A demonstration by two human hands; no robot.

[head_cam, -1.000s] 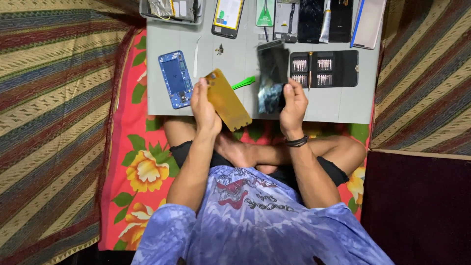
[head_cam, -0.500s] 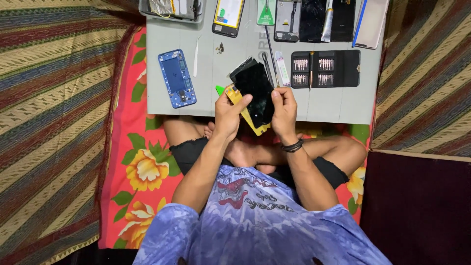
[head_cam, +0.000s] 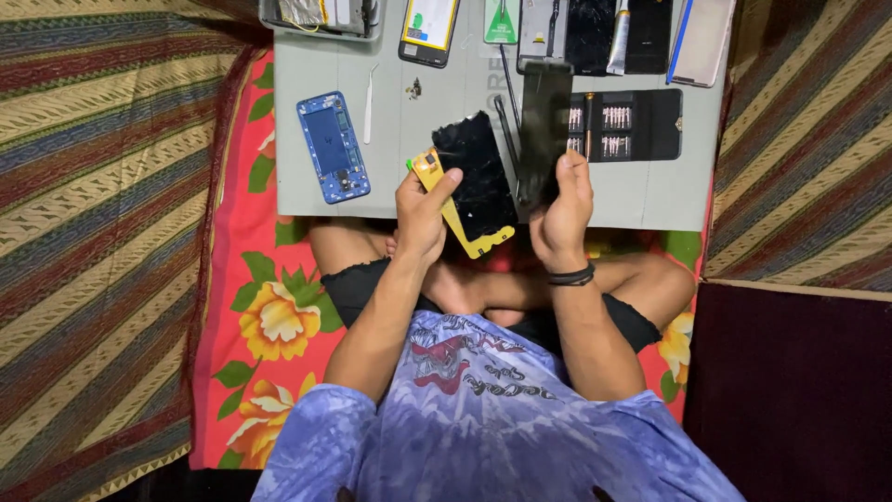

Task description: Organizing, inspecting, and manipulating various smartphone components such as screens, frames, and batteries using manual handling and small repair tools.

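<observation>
Black phone screen (head_cam: 476, 175) half covers a yellow phone frame (head_cam: 455, 218), edges hard to separate. Left hand (head_cam: 421, 216) grips both at table's near edge. Right hand (head_cam: 560, 212) is clenched around a dark glossy panel (head_cam: 544, 130), its surface unreadable. Grey table (head_cam: 641, 191) is cut off at top.

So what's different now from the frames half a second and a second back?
The dark panel has come off the yellow-framed phone: half a second ago both hands pressed the two together; now the right hand lifts the panel aside, upright, while the left hand keeps the phone, screen up. The blue phone frame, tweezers and screwdriver kit lie as before.
</observation>
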